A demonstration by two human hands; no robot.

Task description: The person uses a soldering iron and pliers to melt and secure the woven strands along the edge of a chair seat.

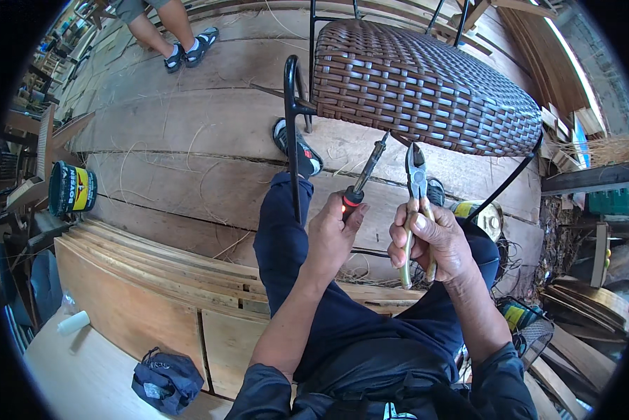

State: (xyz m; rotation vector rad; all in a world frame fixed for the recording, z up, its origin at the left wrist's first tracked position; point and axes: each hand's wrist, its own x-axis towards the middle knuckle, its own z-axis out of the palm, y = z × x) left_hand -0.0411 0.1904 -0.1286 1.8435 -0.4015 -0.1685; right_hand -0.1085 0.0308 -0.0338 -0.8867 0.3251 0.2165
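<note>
My left hand is closed round the red-and-black handle of a soldering iron, with a small light glowing on the handle. Its thin tip points up at the lower edge of a brown woven chair seat; whether it touches cannot be told. In my right hand is a pair of diagonal cutting pliers with worn yellowish handles. The pliers' jaws sit just below the weave, close to the iron's tip. The seat lies tilted before my knees on a black metal frame.
At the upper left another person stands in sandals. A dark green bucket is on the left. Stacked wooden boards and a black cloth bag lie lower left. Timber and offcuts fill the right side. Loose strands litter the plank floor.
</note>
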